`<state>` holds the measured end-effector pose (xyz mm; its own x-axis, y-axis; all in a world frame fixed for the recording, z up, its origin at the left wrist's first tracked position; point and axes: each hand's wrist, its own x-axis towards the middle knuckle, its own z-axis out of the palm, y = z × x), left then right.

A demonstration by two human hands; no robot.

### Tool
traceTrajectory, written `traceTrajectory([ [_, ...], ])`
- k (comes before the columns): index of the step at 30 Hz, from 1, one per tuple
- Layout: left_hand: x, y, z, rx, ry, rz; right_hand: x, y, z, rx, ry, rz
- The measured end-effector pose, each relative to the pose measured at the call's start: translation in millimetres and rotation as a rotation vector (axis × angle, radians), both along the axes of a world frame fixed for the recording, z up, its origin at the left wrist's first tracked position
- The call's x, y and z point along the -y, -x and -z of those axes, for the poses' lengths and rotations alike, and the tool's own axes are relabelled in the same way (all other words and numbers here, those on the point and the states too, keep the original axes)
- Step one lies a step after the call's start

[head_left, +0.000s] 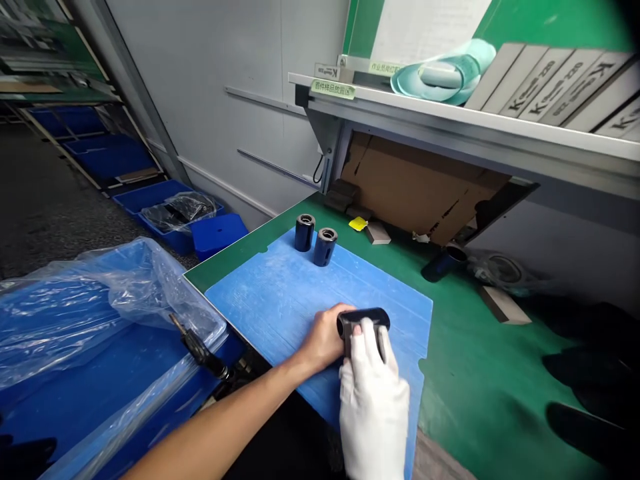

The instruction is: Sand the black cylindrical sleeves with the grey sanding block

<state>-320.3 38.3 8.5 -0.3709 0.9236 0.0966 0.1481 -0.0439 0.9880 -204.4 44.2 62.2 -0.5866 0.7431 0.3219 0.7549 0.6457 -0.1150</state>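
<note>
A glossy black cylinder lies sideways in my bare left hand, just over a blue plastic sheet. The fingers are closed around its left end, partly hidden behind it. My right hand, in a white glove with a fingertip exposed, presses a grey-brown sanding block to the near side of the cylinder. Most of that block is covered by the gloved fingers. Farther back on the sheet, two similar dark cylinders, one left and one right, stand upright.
An air blow gun hangs beside a plastic-lined blue bin at left. On the green bench are another black tube, grey blocks and a yellow scrap. A shelf with several "220" blocks overhangs the back.
</note>
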Motion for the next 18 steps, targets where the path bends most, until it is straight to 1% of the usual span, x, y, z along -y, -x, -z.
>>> traceTrajectory([
  [2, 0.2, -0.2, 0.3, -0.016, -0.001, -0.014, -4.3, 0.2, 3.4, 0.028, 0.005, 0.026],
  [4, 0.3, -0.7, 0.4, -0.034, -0.005, -0.017, -8.3, 0.8, 6.2, 0.038, 0.014, 0.008],
  [6, 0.4, -1.0, 0.4, -0.029, -0.002, 0.006, -10.1, 0.2, 8.1, -0.01, -0.04, -0.049],
  [8, 0.3, -1.3, 0.2, -0.019, 0.005, 0.013, -11.2, -0.6, 8.9, -0.047, -0.099, -0.067],
  [12, 0.0, -1.5, -0.6, -0.05, 0.02, -0.003, -13.8, -1.5, 10.1, -0.007, -0.06, 0.016],
  [16, -0.9, -1.6, 0.2, -0.02, 0.027, -0.004, -8.9, -3.7, 16.2, -0.136, -0.096, -0.022],
  [18, -1.4, -1.7, 1.0, -0.022, 0.033, -0.024, -6.7, -3.5, 15.9, -0.112, -0.059, 0.014],
])
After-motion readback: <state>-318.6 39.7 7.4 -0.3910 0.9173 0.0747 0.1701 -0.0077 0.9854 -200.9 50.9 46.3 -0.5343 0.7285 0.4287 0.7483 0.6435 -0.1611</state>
